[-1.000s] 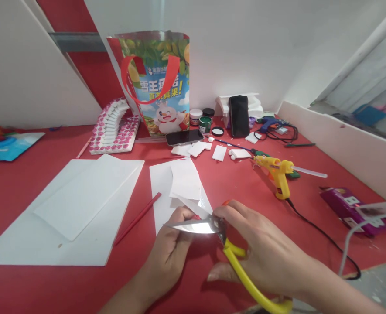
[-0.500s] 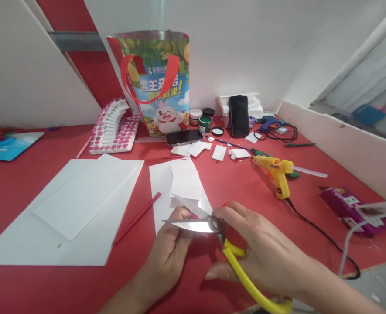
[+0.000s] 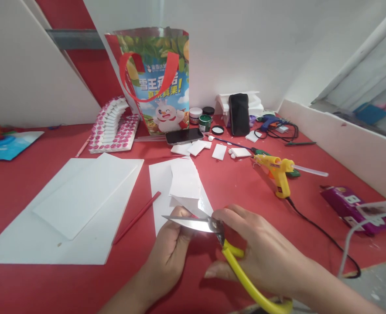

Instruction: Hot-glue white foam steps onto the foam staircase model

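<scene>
My right hand [image 3: 258, 244] is closed around scissors [image 3: 245, 272] with yellow handles. Their blades look closed and point left, and my thumb stands apart below the pivot. My left hand [image 3: 171, 248] is curled just behind the blades, its thumb and forefinger pressed together. A small red bit shows at those fingertips, but what they grip is hidden. Directly beyond the left fingertips, a folded white paper strip [image 3: 184, 179] rests over a white board [image 3: 160, 187]. A thin red stick [image 3: 137, 218] lies left of that board.
White sheets [image 3: 42, 244] lie at left. A yellow glue gun [image 3: 279, 174] with a cord is at right, near a purple pack [image 3: 350, 209]. Behind stand a printed bag [image 3: 163, 87], paint jars [image 3: 205, 124], phones [image 3: 239, 115] and small white pieces [image 3: 219, 151].
The scissors' tip has risen slightly beside the left fingertips. Both hands keep nearly the same place and grip, and the view has shifted very little.
</scene>
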`<state>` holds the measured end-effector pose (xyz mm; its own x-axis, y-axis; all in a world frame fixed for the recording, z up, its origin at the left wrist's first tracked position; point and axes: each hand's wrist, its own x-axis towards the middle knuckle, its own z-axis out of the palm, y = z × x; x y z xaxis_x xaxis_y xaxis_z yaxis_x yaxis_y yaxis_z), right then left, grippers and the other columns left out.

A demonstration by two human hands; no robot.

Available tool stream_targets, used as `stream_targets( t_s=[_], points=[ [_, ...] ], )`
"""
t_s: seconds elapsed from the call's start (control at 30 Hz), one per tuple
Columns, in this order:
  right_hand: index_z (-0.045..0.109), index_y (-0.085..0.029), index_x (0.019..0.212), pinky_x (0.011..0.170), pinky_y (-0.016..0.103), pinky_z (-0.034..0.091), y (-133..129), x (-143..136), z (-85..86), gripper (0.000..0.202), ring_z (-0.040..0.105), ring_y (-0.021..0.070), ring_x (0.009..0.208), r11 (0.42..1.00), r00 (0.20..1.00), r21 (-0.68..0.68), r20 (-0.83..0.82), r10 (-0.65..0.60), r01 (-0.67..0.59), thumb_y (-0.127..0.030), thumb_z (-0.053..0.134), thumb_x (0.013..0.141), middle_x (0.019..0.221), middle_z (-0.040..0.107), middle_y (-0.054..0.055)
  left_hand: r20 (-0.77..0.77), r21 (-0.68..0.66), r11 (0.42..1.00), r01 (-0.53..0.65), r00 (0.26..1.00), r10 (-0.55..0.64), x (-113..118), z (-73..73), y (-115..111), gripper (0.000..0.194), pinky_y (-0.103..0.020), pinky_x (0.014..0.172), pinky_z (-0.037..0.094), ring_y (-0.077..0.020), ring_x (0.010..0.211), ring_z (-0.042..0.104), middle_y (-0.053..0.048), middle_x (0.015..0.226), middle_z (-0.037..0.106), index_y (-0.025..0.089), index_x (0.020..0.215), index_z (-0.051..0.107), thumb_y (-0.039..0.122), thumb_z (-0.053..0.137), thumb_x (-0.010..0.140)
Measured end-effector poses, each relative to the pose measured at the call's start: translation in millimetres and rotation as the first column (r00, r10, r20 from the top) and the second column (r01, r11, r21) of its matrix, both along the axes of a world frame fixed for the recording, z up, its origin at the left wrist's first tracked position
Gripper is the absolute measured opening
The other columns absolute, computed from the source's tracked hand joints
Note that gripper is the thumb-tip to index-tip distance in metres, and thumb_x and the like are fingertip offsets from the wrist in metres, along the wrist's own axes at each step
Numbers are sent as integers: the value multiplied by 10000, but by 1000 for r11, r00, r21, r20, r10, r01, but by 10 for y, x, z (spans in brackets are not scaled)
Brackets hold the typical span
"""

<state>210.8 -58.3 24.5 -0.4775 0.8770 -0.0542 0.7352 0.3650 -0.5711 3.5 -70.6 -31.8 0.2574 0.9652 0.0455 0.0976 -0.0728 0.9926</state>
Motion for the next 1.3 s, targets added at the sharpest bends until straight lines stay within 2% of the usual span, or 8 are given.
stream_targets(
  t_s=[0.13,0.3,0.57,0.7,0.93,1.1,1.3],
  points=[
    [666,-187,1072,610,273,466,-19,4,-9,567,608,182,658,1000,1000,-7,-21,-6,6,-572,841,696,861,645,43,19,-9,1000,10,1000,-10,17,2,-13,221,-241,730,431,-140,757,485,16,839,518,247,926,524,346,382,1063],
    [662,-173,1080,588,275,448,-34,4,-27,575,586,178,637,1000,999,-4,-35,5,-5,-592,816,718,831,642,38,51,1,1000,2,999,-3,36,17,-8,250,-232,651,407,-134,705,474,20,827,566,242,863,496,358,394,1059],
    [668,-173,1071,599,274,462,-46,1,-47,551,601,181,655,999,998,-37,-50,-30,28,-604,786,747,831,649,46,67,-47,999,-5,998,8,51,16,-3,217,-257,705,462,-150,732,514,2,833,578,235,967,575,361,418,1048],
    [672,-171,1047,606,276,463,-56,6,-45,538,602,185,662,999,998,-19,-53,-28,27,-599,792,743,823,656,50,79,-48,999,1,997,2,52,11,-10,236,-262,706,477,-153,728,526,2,819,584,235,939,578,371,416,1046],
    [661,-166,1124,623,299,480,-101,10,-89,588,612,201,687,996,996,-44,-52,-77,74,-616,762,759,863,665,71,77,-61,998,3,997,2,57,18,-13,226,-254,707,477,-148,734,531,7,820,566,240,972,592,374,425,1044],
    [657,-188,1096,570,262,451,-140,4,-78,578,535,155,603,987,987,-82,-74,-141,135,-616,789,730,786,633,29,108,-108,994,24,994,-12,103,63,12,231,-231,689,474,-132,716,517,18,802,563,242,967,601,393,442,1038],
    [659,-212,1040,448,218,335,-151,-24,-46,520,403,122,519,970,970,-140,-112,-214,198,-615,782,734,617,511,-45,183,-179,981,70,983,-37,137,114,64,227,-232,752,486,-132,791,562,13,872,607,250,1040,613,419,463,1029]
  ],
)
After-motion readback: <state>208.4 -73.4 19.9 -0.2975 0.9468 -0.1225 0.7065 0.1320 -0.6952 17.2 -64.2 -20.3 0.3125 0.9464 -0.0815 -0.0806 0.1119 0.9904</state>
